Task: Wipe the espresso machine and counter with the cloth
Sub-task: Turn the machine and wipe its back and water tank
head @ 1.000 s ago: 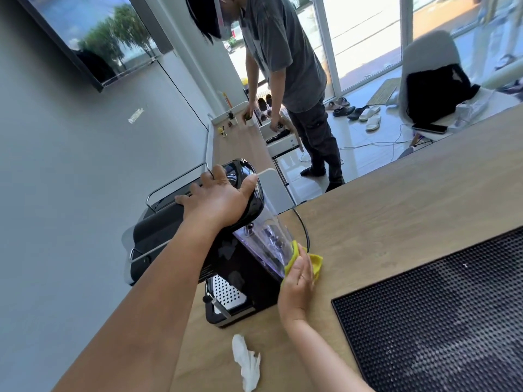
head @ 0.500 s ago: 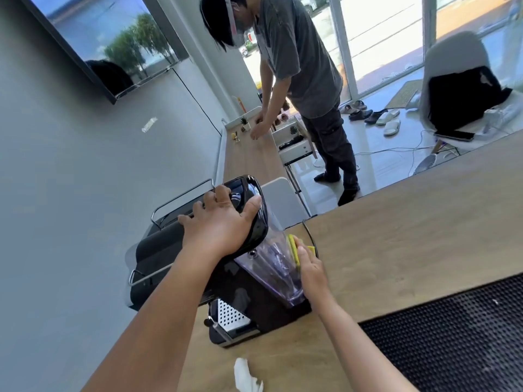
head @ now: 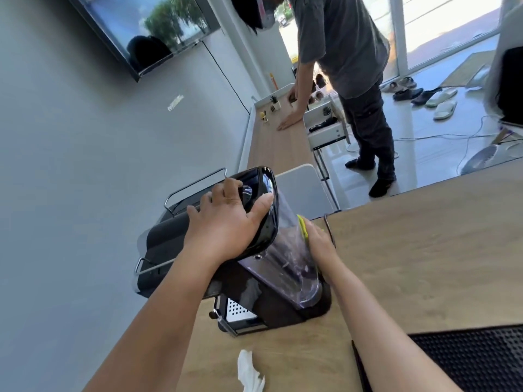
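A black espresso machine (head: 169, 239) with a clear water tank (head: 291, 267) stands on the wooden counter (head: 424, 250) by the grey wall. My left hand (head: 226, 224) grips the glossy black top lid of the tank. My right hand (head: 318, 241) presses a yellow cloth (head: 302, 226) flat against the far side of the tank; only the cloth's edge shows above my fingers. A metal drip grille (head: 237, 309) shows at the machine's base.
A crumpled white tissue (head: 250, 374) lies on the counter near me. A black rubber bar mat (head: 475, 360) covers the near right. A power cord (head: 329, 230) runs behind the machine. Another person stands at the far end of the counter, by an open drawer.
My right hand slid the cloth up the tank's side from near the counter to the upper part. The left hand stayed on the lid. The view tilted downward.
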A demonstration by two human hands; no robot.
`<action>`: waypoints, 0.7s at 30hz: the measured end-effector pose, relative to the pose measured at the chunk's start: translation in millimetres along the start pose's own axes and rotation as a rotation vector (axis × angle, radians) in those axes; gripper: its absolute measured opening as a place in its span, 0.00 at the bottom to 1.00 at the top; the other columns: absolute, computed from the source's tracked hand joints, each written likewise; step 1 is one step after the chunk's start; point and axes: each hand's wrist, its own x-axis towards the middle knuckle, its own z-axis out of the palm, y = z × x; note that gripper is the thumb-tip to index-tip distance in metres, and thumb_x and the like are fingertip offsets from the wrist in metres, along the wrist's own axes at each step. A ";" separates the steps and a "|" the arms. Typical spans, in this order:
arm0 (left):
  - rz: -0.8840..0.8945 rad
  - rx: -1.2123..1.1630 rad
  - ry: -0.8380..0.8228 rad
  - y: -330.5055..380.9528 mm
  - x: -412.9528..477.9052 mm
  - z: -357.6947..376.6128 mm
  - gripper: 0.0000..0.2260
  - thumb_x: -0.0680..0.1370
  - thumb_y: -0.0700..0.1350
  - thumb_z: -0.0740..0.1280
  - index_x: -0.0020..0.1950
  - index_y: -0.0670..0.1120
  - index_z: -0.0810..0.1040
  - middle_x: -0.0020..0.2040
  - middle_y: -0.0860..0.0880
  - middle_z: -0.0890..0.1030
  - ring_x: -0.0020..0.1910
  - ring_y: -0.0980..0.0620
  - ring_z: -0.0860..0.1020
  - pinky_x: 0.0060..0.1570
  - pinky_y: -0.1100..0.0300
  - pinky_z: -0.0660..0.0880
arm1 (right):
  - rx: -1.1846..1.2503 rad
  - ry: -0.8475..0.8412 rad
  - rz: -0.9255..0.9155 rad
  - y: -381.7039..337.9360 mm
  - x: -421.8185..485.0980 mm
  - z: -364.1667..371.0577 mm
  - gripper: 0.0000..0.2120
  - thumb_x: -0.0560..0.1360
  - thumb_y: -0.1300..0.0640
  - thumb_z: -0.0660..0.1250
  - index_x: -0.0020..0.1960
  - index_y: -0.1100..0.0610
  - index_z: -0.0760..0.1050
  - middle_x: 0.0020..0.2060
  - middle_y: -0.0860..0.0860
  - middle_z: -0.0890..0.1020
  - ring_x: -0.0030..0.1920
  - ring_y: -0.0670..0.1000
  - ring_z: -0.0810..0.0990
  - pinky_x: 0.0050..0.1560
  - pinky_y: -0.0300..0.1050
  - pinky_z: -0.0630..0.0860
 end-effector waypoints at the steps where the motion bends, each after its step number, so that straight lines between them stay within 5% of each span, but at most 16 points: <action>1: -0.002 0.005 0.001 0.5 1.0 0.7 0.33 0.71 0.74 0.45 0.66 0.53 0.60 0.70 0.47 0.66 0.71 0.43 0.64 0.69 0.37 0.58 | -0.004 0.014 0.013 6.8 -7.2 -1.5 0.20 0.84 0.50 0.50 0.73 0.50 0.69 0.70 0.48 0.72 0.71 0.49 0.68 0.65 0.40 0.62; 5: -0.005 0.024 0.034 0.9 1.3 3.5 0.31 0.73 0.72 0.46 0.67 0.54 0.60 0.70 0.48 0.67 0.71 0.45 0.64 0.70 0.39 0.57 | 0.109 -0.018 -0.179 -26.4 -37.7 10.4 0.19 0.84 0.49 0.52 0.74 0.45 0.66 0.71 0.38 0.68 0.70 0.37 0.64 0.69 0.36 0.59; 8: 0.002 0.024 0.052 1.4 1.2 3.1 0.31 0.73 0.72 0.47 0.67 0.54 0.61 0.69 0.48 0.68 0.70 0.45 0.65 0.70 0.40 0.58 | 0.097 -0.142 -0.295 -74.5 -13.2 17.1 0.19 0.84 0.51 0.53 0.74 0.48 0.68 0.65 0.36 0.71 0.65 0.32 0.67 0.61 0.27 0.62; 11: -0.003 0.019 0.046 2.6 1.6 1.7 0.31 0.73 0.72 0.47 0.67 0.54 0.61 0.69 0.48 0.69 0.70 0.45 0.65 0.70 0.39 0.58 | 0.116 -0.186 -0.191 -96.6 32.2 19.5 0.17 0.81 0.50 0.58 0.59 0.57 0.81 0.52 0.48 0.83 0.52 0.47 0.79 0.54 0.42 0.74; 13: -0.008 0.017 0.037 2.8 2.0 1.1 0.31 0.73 0.72 0.47 0.67 0.54 0.61 0.68 0.47 0.69 0.70 0.44 0.65 0.70 0.39 0.58 | 0.074 -0.224 -0.051 -86.3 54.9 17.8 0.17 0.79 0.51 0.59 0.46 0.62 0.80 0.41 0.55 0.80 0.41 0.53 0.77 0.43 0.46 0.74; 15: -0.009 0.010 0.033 2.7 2.0 0.5 0.30 0.73 0.72 0.47 0.67 0.54 0.61 0.68 0.47 0.69 0.70 0.44 0.66 0.70 0.39 0.58 | 0.012 -0.235 0.053 -59.3 63.5 11.0 0.14 0.77 0.54 0.59 0.35 0.57 0.75 0.35 0.56 0.76 0.36 0.54 0.75 0.38 0.47 0.71; 21: -0.017 -0.007 0.023 3.9 1.2 0.2 0.30 0.73 0.72 0.47 0.66 0.53 0.61 0.68 0.47 0.68 0.70 0.44 0.65 0.69 0.38 0.58 | -0.132 -0.045 0.131 16.5 42.0 -10.1 0.14 0.78 0.54 0.55 0.37 0.56 0.71 0.37 0.56 0.74 0.41 0.53 0.72 0.41 0.48 0.65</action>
